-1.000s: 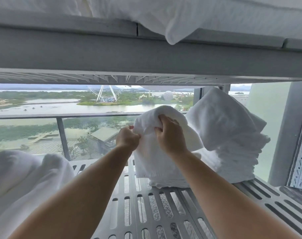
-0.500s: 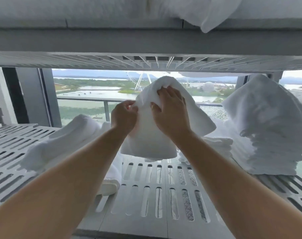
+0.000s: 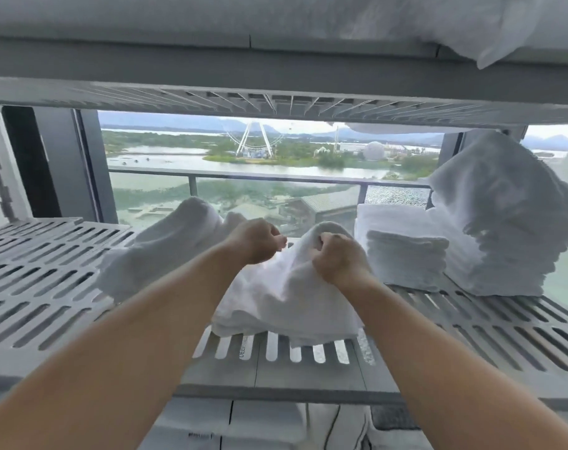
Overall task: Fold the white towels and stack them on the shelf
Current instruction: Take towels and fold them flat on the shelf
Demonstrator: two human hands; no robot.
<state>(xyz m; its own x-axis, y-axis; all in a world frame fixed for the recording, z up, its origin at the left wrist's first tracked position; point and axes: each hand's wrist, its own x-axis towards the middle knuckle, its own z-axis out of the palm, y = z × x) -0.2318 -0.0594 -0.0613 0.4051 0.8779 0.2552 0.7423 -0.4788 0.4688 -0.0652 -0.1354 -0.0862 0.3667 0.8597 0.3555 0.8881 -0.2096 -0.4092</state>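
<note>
A white towel (image 3: 285,303) lies bunched on the slotted grey shelf (image 3: 48,287), its lower part folded flat near the front edge. My right hand (image 3: 341,261) grips a raised fold at the towel's top. My left hand (image 3: 255,240) is curled just left of that fold, its fingertips at the cloth's edge; whether it pinches the towel is unclear. A neat stack of folded white towels (image 3: 406,258) stands to the right, with a taller, leaning stack (image 3: 503,228) beyond it.
A loose pile of unfolded white towels (image 3: 165,241) lies to the left of my hands. An upper shelf (image 3: 276,63) hangs close overhead with white cloth on it. Behind the shelf is a window with a railing.
My hands have brought the towel down from head height onto the shelf, and its lower part now rests flat. The view has shifted slightly left and downward.
</note>
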